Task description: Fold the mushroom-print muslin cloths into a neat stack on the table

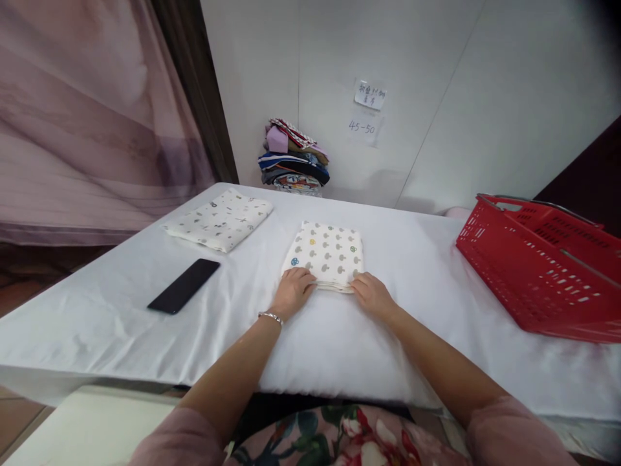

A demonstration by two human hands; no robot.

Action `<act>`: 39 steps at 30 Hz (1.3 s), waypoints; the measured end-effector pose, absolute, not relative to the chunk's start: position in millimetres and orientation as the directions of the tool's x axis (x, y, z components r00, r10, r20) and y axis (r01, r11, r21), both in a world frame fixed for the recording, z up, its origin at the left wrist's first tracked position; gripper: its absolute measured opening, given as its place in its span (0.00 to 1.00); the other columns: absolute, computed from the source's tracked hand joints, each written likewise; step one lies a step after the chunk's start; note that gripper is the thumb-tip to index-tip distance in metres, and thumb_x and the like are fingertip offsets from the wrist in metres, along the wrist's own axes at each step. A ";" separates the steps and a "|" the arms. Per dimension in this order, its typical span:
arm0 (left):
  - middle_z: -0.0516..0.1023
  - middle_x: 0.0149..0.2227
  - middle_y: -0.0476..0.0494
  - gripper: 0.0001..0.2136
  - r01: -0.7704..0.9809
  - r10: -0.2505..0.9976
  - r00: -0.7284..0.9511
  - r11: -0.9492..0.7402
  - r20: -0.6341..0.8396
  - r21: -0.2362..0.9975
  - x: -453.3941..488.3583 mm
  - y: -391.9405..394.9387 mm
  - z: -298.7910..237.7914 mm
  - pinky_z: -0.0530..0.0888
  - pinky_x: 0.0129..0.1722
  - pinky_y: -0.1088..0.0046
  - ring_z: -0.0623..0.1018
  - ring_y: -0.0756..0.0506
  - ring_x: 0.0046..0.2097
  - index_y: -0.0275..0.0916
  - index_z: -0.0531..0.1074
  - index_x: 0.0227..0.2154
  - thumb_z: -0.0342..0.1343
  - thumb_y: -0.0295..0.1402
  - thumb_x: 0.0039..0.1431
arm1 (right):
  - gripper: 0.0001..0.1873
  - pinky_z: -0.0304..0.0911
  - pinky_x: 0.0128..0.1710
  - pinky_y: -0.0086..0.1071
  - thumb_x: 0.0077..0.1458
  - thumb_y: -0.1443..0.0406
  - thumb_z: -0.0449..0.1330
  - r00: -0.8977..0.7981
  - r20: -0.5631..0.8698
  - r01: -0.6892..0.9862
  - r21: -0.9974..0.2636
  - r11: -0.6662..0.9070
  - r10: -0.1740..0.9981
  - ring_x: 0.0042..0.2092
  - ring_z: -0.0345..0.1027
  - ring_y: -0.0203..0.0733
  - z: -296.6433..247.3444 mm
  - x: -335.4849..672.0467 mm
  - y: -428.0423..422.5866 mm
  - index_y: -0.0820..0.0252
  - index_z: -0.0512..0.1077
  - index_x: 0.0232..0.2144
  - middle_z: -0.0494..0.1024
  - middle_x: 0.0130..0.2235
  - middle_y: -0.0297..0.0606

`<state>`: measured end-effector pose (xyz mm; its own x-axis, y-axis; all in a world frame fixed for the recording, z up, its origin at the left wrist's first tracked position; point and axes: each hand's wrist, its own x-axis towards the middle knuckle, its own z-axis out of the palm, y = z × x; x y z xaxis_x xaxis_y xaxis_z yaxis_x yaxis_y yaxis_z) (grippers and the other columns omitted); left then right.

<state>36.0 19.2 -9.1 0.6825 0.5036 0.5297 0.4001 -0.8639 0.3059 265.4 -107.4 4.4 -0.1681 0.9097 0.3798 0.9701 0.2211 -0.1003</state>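
A white folded cloth (331, 251) printed with small grey motifs, plus a few in yellow, green and blue, lies flat in the middle of the table. At its near left corner is my left hand (294, 291), fingers closed on the edge. My right hand (371, 292) grips the near right corner, thumb and fingers together. Several layers show along the near edge between the hands. To the left rests a second folded white cloth (220, 220) with a scattered dark print, apart from both hands.
A black phone (184, 286) lies on the white-covered table (417, 259), left of my left hand. On the right stands a red plastic basket (538, 272). A pile of folded fabrics (294, 158) is beyond the far edge, against the wall. A pink curtain (92, 123) hangs at left.
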 end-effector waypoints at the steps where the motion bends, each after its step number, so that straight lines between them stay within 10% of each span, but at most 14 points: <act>1: 0.73 0.39 0.43 0.08 0.400 0.504 0.682 -0.864 0.530 0.306 36.0 19.3 -9.5 0.66 0.46 0.60 0.70 0.43 0.44 0.42 0.73 0.38 0.51 0.31 0.58 | 0.13 0.56 0.36 0.34 0.61 0.67 0.47 -0.164 0.372 0.970 -0.109 0.219 0.914 0.36 0.59 0.42 5.3 264.9 -107.3 0.57 0.70 0.29 0.70 0.34 0.40; 28: 0.73 0.39 0.44 0.07 0.407 0.500 0.681 -0.866 0.535 0.291 36.9 20.5 -10.3 0.66 0.46 0.62 0.70 0.43 0.44 0.41 0.73 0.38 0.52 0.31 0.58 | 0.09 0.58 0.36 0.30 0.59 0.68 0.50 -0.060 0.208 0.916 -0.377 0.136 0.976 0.40 0.62 0.38 24.4 266.6 -99.2 0.57 0.67 0.29 0.70 0.36 0.35; 39: 0.73 0.39 0.44 0.07 0.397 0.498 0.670 -0.867 0.550 0.301 37.6 21.2 -11.8 0.66 0.45 0.63 0.70 0.44 0.43 0.41 0.73 0.37 0.53 0.31 0.57 | 0.15 0.54 0.32 0.31 0.55 0.75 0.46 -0.176 0.327 0.976 -0.063 0.207 0.929 0.35 0.58 0.40 7.9 264.1 -100.3 0.57 0.68 0.38 0.69 0.35 0.37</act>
<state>37.6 21.2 -11.8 0.6704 0.4982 0.5499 0.3970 -0.8669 0.3014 264.1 -100.3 7.9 -0.1761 0.9285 0.3269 0.9762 0.2075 -0.0634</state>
